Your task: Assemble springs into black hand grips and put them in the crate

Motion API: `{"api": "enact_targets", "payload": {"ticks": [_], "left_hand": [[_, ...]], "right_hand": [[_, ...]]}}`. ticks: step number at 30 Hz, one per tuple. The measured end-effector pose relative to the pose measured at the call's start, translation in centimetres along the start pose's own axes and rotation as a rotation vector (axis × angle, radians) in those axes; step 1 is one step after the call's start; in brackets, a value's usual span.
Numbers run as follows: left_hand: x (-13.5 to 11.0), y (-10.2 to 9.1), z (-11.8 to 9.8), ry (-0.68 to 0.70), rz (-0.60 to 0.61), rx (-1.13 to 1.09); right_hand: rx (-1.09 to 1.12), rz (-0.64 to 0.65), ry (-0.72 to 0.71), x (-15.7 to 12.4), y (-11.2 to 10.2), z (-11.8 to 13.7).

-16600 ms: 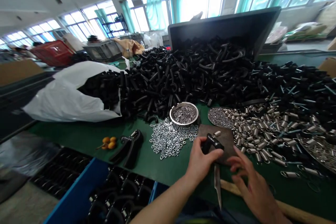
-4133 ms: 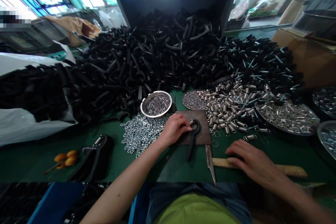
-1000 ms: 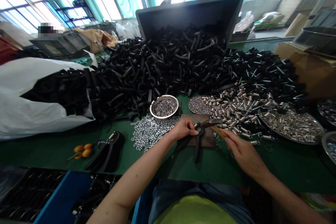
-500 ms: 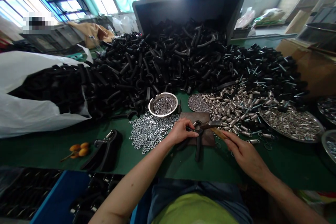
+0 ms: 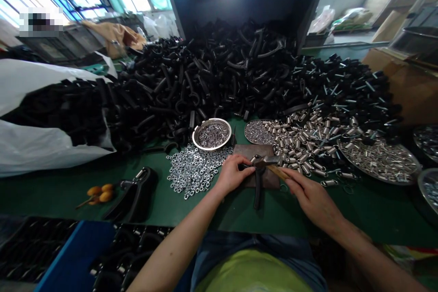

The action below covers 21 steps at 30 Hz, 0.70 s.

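My right hand (image 5: 304,188) is closed around the wooden handle of a hammer (image 5: 268,161). The hammer's metal head lies over a black curved handle part (image 5: 258,189), and I cannot tell whether the two touch. My left hand (image 5: 235,172) pinches the upper end of that black part against a flat brown metal plate (image 5: 246,150). The part's long leg points toward me, past the plate's near edge. Loose nuts (image 5: 193,171) lie just left of my left hand. Springs (image 5: 304,146) are heaped beyond my right hand.
Black parts (image 5: 212,73) are piled across the back, before a tipped grey bin (image 5: 246,4). Round dishes of small metal pins (image 5: 212,136) and a larger plate (image 5: 386,178) flank the work. A finished-looking black clamp (image 5: 137,196) and orange fruit (image 5: 101,193) lie left; a blue crate (image 5: 75,255) is below.
The hammer head has shifted slightly left and down over the black part, and my right hand has moved left with it. My left hand keeps its grip. The view has tilted a little.
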<state>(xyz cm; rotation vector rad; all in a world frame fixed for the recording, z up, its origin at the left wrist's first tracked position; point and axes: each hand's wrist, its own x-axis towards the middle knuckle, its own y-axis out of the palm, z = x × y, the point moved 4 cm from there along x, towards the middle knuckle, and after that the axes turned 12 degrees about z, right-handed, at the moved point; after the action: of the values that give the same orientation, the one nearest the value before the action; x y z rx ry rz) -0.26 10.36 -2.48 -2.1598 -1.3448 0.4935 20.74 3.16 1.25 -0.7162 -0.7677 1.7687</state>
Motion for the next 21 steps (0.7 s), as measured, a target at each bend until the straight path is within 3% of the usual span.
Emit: {"api": "enact_targets", "payload": {"ticks": [7, 21], "left_hand": [[1.4, 0.4, 1.2, -0.175, 0.043, -0.117], [1.4, 0.6, 1.8, -0.139, 0.002, -0.12]], "right_hand": [[0.006, -0.022, 0.036, -0.5, -0.4, -0.4], [0.032, -0.018, 0.046, -0.5, -0.4, -0.4]]}}
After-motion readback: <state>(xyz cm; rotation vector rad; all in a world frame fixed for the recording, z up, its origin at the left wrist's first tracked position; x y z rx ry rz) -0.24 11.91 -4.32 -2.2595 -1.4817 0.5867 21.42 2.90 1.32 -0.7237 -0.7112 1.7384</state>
